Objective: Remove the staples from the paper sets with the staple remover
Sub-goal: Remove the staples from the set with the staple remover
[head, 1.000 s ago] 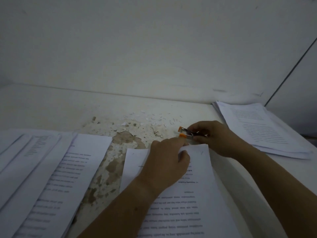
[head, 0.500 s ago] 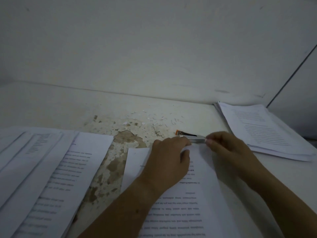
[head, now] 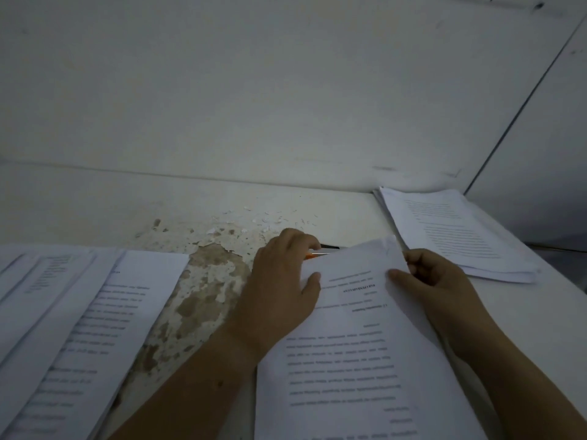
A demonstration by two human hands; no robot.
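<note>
A stapled paper set (head: pixel 349 360) with upside-down print lies in front of me on the worn table (head: pixel 203 281). My right hand (head: pixel 435 281) pinches its far right corner, thumb on top, and that corner is raised off the table. My left hand (head: pixel 282 281) rests its thumb on the set's far left edge. Its fingers curl over the orange end of the staple remover (head: pixel 322 251). The remover's silver and black tip pokes out just behind the raised paper edge; the rest is hidden.
Several overlapping paper sets (head: pixel 79 328) cover the table's left side. Another stack of paper (head: pixel 454 233) lies at the far right against the wall. Small paper scraps and staples (head: pixel 263 220) are scattered behind my hands on peeling paint.
My right hand has let go of the staple remover, moved right and taken the paper set's corner, lifting it. My left hand has slid forward over the remover.
</note>
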